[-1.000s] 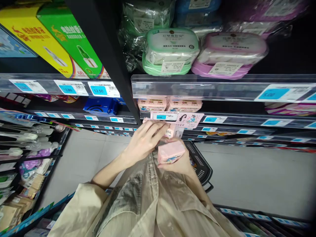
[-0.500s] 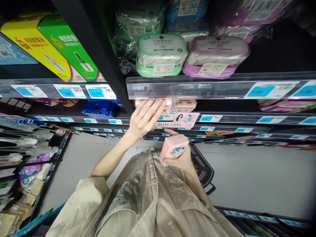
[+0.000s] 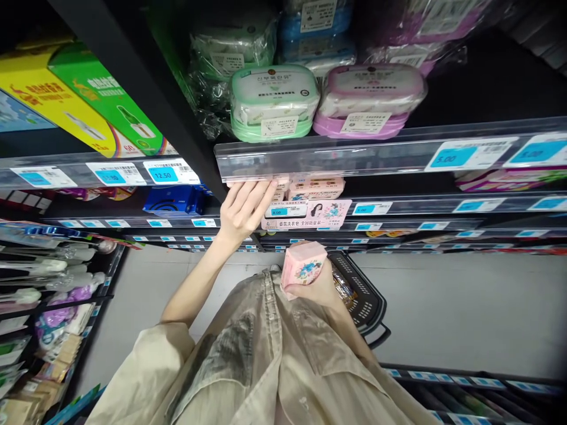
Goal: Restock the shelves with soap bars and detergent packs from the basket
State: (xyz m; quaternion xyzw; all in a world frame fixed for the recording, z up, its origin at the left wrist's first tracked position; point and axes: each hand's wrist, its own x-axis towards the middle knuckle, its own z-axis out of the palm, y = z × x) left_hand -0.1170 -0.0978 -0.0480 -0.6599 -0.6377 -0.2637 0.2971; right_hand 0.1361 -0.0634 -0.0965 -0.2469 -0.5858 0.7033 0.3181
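Note:
My right hand [image 3: 312, 283] is closed around a pink box of laundry soap [image 3: 305, 265] with a blue floral print, held in front of my shirt. My left hand [image 3: 243, 212] reaches up to the shelf, its fingers stretched out over a pink soap box [image 3: 278, 193] at the left end of the row; its thumb is hidden. Beside that one stands another pink soap box [image 3: 315, 188]. Below them hangs a pink sign [image 3: 328, 215] with a price label at its left.
Above the hands, a clear shelf rail [image 3: 354, 156] fronts green [image 3: 274, 103] and purple soap packs [image 3: 372, 100]. A black upright [image 3: 146, 77] separates them from yellow and green cartons [image 3: 106, 94]. A black shopping basket [image 3: 365, 295] with wrapped goods is at my right.
My left hand has shifted a little left along the shelf, uncovering more of the pink boxes and price label. My right hand still holds its box, slightly more to the left. The view has shifted slightly.

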